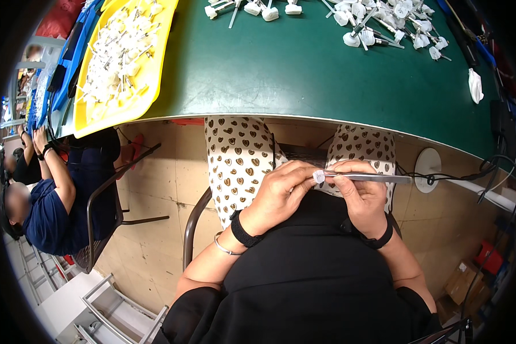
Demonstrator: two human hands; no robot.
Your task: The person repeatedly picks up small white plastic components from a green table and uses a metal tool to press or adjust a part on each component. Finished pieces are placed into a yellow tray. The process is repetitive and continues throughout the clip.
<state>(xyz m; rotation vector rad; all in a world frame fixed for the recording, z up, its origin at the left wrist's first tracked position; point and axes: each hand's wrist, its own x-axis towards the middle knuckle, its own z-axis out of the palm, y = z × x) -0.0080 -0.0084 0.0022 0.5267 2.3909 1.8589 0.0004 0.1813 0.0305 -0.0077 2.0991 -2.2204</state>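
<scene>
Yellow tray (163, 57), at upper left, was filled with a jumbled heap of white and translucent capped pieces (120, 57), many with thin stems. Its lower end projected past the near edge of the green worktop (229, 80). Blue trays or panels (77, 63) stood just beyond its left side; their contents were too small to tell. Cardboard box (463, 281) sat at lower right; its inside could not be made out.

Similar stemmed pieces lay loose on the worktop: a large pile (384, 23) at upper right and a smaller group (269, 12) at the top centre. A stretch of green surface lay between these and the near edge. White crumpled item (475, 86) rested near the right edge, beside dark cables.

Both hands were over the lap, on the person's side of the near edge, with tiled floor showing to either side. The left hand (278, 195) pinched a small translucent piece (319, 176) between thumb and fingers. The right hand (361, 200) gripped a slim grey metal tool (378, 177), its left end at the piece; whether the tips were touching it could not be told.
</scene>
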